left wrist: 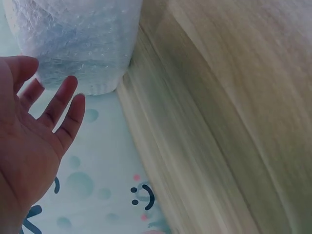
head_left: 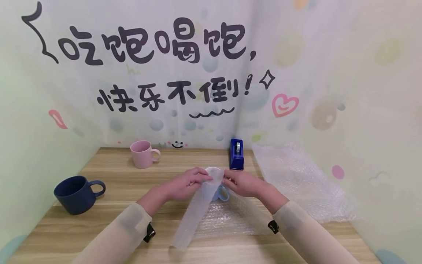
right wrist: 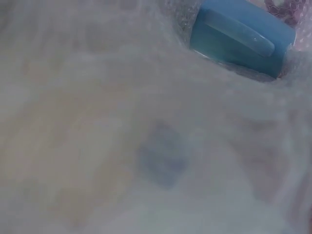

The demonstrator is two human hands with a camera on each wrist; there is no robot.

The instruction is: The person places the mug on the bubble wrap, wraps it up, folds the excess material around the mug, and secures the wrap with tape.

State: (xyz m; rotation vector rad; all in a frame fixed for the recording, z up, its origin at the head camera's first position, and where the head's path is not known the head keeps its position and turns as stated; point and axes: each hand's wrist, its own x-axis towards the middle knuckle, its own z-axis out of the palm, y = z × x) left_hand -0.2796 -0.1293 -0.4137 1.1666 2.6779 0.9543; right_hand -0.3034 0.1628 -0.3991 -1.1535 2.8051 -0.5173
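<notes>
A light blue mug [head_left: 222, 193] stands in the middle of the table with bubble wrap [head_left: 194, 216] partly around it. Only its handle side shows in the head view; the right wrist view shows the blue mug [right wrist: 239, 41] through a gap in the wrap. My left hand [head_left: 190, 181] pinches the upper edge of the wrap on the left, beside the round white rim. On the right, my right hand [head_left: 243, 182] pinches the wrap's edge. In the left wrist view, the left hand [left wrist: 36, 124] is against the wrapped side, its outer fingers loosely bent. Wrap blurs most of the right wrist view.
A pink mug [head_left: 141, 154] stands at the back left, and a dark blue mug [head_left: 75, 195] at the left edge. Behind the hands is a blue tape dispenser [head_left: 236, 156]. Another bubble wrap sheet [head_left: 300, 179] lies on the right by the wall.
</notes>
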